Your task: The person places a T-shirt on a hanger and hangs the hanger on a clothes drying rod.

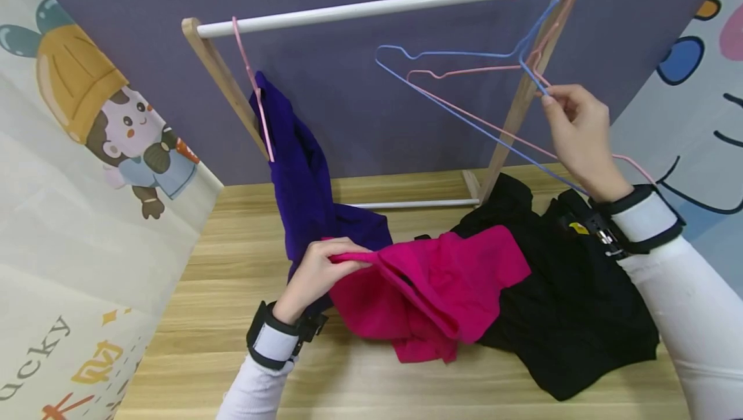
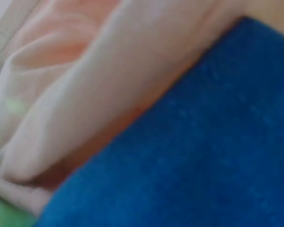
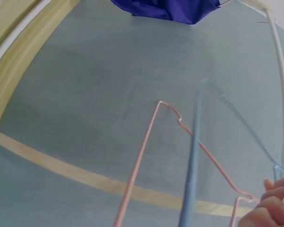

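Note:
In the head view my left hand point(image 1: 322, 271) pinches the edge of a bright pink garment point(image 1: 447, 265) between thumb and fingers, lifting it off the table. My right hand point(image 1: 580, 133), up by the rack's right post, pinches a blue hanger point(image 1: 458, 53) close to its neck. Just behind it a pink hanger point(image 1: 476, 70) hangs from the rail. The right wrist view shows the blue hanger point(image 3: 191, 165) in front of the pink hanger point(image 3: 138, 163), with my fingers point(image 3: 274, 208) at the lower right. Blurred close surfaces fill the left wrist view.
A rack with a white rail point(image 1: 377, 9) and wooden posts stands against the grey wall. A purple garment point(image 1: 302, 181) hangs at left on another pink hanger point(image 1: 253, 81). Black clothing point(image 1: 580, 304) lies on the wood-grain table point(image 1: 220, 317) at right, partly beneath the pink garment.

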`<act>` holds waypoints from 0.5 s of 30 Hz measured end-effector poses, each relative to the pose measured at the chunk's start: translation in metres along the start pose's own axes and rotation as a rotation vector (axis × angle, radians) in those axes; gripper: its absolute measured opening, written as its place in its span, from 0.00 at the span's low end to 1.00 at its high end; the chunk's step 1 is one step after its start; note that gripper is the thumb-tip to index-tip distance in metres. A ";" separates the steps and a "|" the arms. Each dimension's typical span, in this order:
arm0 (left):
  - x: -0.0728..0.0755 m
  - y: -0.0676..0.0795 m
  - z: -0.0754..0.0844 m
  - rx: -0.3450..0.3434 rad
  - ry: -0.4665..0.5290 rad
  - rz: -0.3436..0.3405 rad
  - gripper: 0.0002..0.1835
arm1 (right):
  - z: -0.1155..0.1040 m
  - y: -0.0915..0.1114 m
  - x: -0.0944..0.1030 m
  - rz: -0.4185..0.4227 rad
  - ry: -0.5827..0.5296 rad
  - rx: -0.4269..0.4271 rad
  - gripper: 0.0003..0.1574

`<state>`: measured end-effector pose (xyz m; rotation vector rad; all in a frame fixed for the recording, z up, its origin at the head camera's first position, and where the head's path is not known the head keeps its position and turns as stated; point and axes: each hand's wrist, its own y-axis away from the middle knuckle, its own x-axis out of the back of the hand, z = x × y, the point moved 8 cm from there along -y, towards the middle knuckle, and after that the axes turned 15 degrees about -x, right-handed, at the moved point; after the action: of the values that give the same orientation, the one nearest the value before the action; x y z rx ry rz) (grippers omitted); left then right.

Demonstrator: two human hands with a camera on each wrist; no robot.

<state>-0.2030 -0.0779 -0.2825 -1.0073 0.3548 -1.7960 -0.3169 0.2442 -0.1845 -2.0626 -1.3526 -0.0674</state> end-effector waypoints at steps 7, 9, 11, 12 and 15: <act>0.005 0.002 -0.004 0.052 -0.015 0.054 0.07 | -0.003 0.014 0.002 -0.056 -0.098 -0.009 0.11; 0.007 0.004 -0.006 0.081 -0.009 0.072 0.07 | -0.001 0.022 0.001 -0.102 -0.105 -0.049 0.12; 0.008 0.005 -0.008 0.109 -0.002 0.093 0.06 | 0.001 0.030 0.001 -0.152 -0.103 -0.083 0.13; 0.009 0.006 -0.009 0.121 -0.003 0.103 0.06 | 0.003 0.034 0.001 -0.182 -0.105 -0.101 0.13; 0.011 0.009 -0.012 0.151 -0.014 0.133 0.06 | 0.007 0.046 0.000 -0.278 -0.096 -0.133 0.12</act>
<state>-0.2081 -0.0940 -0.2902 -0.8700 0.2667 -1.6691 -0.2807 0.2370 -0.2124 -1.9922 -1.7299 -0.1853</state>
